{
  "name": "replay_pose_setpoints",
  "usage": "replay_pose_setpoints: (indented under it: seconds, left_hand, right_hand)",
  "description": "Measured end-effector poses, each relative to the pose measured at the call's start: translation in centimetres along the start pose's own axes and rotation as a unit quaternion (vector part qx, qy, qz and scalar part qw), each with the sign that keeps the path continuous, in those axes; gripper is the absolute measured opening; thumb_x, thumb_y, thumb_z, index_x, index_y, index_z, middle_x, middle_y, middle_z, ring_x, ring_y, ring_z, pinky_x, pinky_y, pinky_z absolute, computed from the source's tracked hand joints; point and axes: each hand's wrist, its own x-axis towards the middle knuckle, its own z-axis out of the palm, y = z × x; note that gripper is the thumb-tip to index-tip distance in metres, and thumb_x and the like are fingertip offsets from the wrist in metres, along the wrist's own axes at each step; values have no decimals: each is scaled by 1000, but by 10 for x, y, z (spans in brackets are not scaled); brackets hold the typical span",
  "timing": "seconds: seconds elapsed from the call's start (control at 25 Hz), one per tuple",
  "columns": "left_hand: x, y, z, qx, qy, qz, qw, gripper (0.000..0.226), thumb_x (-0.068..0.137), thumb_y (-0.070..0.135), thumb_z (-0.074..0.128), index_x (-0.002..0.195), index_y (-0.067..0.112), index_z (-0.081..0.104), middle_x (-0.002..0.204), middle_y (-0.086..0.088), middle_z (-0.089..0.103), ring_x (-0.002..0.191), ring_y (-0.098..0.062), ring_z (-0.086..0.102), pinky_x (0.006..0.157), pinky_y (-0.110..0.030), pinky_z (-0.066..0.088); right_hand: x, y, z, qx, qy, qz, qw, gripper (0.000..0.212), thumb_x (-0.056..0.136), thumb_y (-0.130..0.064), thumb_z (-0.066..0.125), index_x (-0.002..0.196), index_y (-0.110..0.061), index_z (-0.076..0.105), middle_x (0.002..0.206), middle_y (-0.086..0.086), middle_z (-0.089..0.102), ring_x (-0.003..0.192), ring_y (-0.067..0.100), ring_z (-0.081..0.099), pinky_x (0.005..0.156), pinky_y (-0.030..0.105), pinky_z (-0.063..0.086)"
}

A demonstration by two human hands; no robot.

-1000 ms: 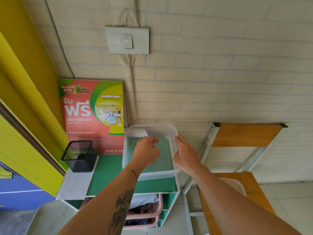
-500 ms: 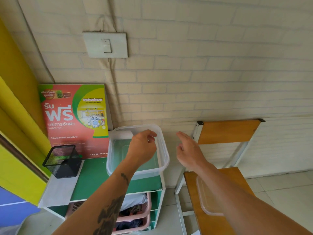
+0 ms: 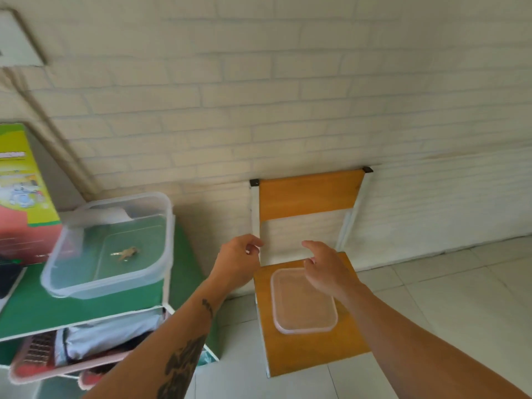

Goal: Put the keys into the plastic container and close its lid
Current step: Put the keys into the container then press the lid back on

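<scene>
A clear plastic container [image 3: 72, 280] stands uncovered on the green shelf top [image 3: 43, 309] at the left. A small bunch of brass keys [image 3: 126, 252] lies on its floor. Its clear lid [image 3: 302, 309] lies flat on the seat of a wooden chair [image 3: 311, 197] to the right. My left hand [image 3: 237, 262] hovers between the shelf and the chair, fingers loosely curled, holding nothing. My right hand [image 3: 325, 269] hovers just above the far edge of the lid, fingers spread, not clearly touching it.
A red and green poster [image 3: 20, 191] leans on the brick wall behind the container. Pink baskets [image 3: 57, 367] with clothes fill the shelf below. A black mesh holder [image 3: 7, 277] shows at the far left edge. Tiled floor [image 3: 460, 298] lies right of the chair.
The keys now lie in the container. Both hands have left the container and swung right toward the chair. The view has turned right and down, so the lid is in full sight.
</scene>
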Motion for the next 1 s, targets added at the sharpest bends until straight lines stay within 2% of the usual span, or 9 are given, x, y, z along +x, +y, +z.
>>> replay_pose_setpoints:
  seconds: [0.12, 0.28, 0.44, 0.52, 0.6, 0.64, 0.72, 0.84, 1.0]
  left_hand:
    - [3, 0, 45, 19, -16, -42, 999, 34, 89, 9, 45, 108, 22, 71, 103, 0, 69, 73, -19, 66, 70, -27, 56]
    - [15, -16, 92, 39, -44, -89, 994, 38, 87, 10, 43, 109, 22, 71, 108, -1, 70, 91, -21, 68, 79, -26, 53]
    - [44, -62, 147, 41, -64, -140, 987, 42, 88, 10, 38, 111, 26, 68, 117, 0, 68, 92, -17, 65, 66, -19, 48]
    - [58, -91, 178, 46, -75, -153, 984, 42, 90, 9, 41, 121, 25, 64, 127, -2, 64, 106, -18, 61, 80, -24, 50]
    - [67, -122, 210, 71, -91, -159, 981, 47, 91, 10, 48, 136, 24, 53, 142, -3, 51, 128, -23, 50, 102, -36, 47]
    - [71, -139, 226, 88, -106, -162, 977, 53, 91, 12, 51, 142, 24, 45, 149, -2, 42, 135, -25, 42, 108, -41, 44]
    - [79, -163, 250, 112, -133, -168, 970, 65, 89, 15, 51, 149, 25, 32, 157, 0, 28, 140, -29, 34, 107, -49, 45]
    - [88, -185, 279, 136, -138, -170, 966, 70, 89, 13, 50, 151, 27, 22, 158, 1, 19, 140, -30, 29, 107, -47, 44]
    - [89, -197, 296, 125, -107, -167, 972, 65, 89, 10, 48, 149, 26, 30, 156, 1, 23, 136, -28, 32, 109, -46, 43]
  right_hand:
    - [1, 54, -8, -15, -36, 40, 998, 55, 94, -18, 43, 148, -23, 36, 153, 2, 40, 136, 22, 42, 108, 42, 40]
    - [5, 105, 4, -26, -76, 66, 995, 58, 91, -16, 44, 147, -27, 36, 151, 2, 40, 131, 23, 46, 100, 37, 46]
    - [28, 153, 46, -40, -84, 87, 992, 57, 95, -13, 48, 149, -22, 32, 154, 2, 36, 136, 23, 41, 102, 34, 43]
    - [45, 180, 74, -49, -86, 97, 990, 57, 94, -16, 49, 148, -23, 31, 153, 2, 34, 137, 24, 38, 106, 39, 41]
    - [59, 205, 100, -64, -92, 108, 988, 58, 94, -17, 50, 148, -25, 29, 152, 2, 31, 134, 25, 38, 103, 39, 44]
    - [66, 217, 113, -72, -88, 112, 987, 59, 93, -17, 51, 147, -25, 29, 150, 2, 31, 132, 25, 39, 100, 38, 46]
    - [79, 233, 132, -81, -67, 117, 988, 59, 93, -18, 53, 146, -27, 28, 148, 3, 31, 128, 26, 40, 94, 37, 50]
    - [94, 251, 156, -80, -47, 125, 988, 62, 92, -20, 55, 146, -31, 25, 149, 3, 29, 129, 28, 39, 92, 42, 53]
    - [102, 264, 171, -80, -23, 112, 990, 61, 90, -19, 57, 143, -29, 29, 150, 2, 28, 131, 29, 35, 94, 42, 51]
